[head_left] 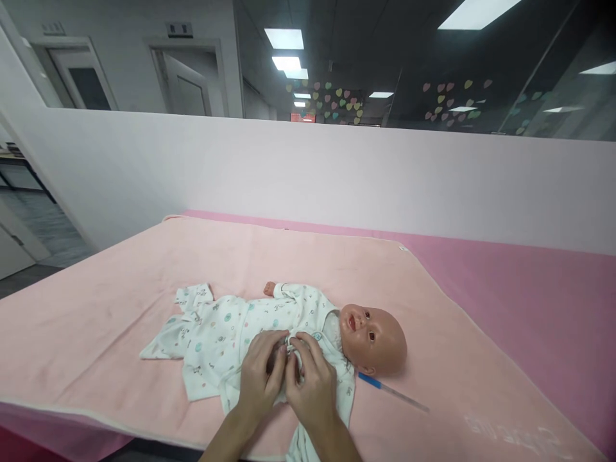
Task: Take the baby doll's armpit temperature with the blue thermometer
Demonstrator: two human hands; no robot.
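A baby doll (375, 337) lies on its back, its head to the right. It wears a white romper (231, 327) with a small coloured print; one hand of the doll shows at the far sleeve. Over the front of the romper, my left hand (262, 369) and my right hand (312, 378) meet with fingertips close together. Both pinch a bit of white tie string (289, 344), mostly hidden by my fingers. The near side of the garment spreads loosely under my wrists, toward the table's front edge.
A slim stick with a blue end (369, 380) lies beside the doll's head. Beneath everything is a peach blanket (144, 269) over a pink surface (529, 289). A white half wall (308, 173) with glass above stands behind.
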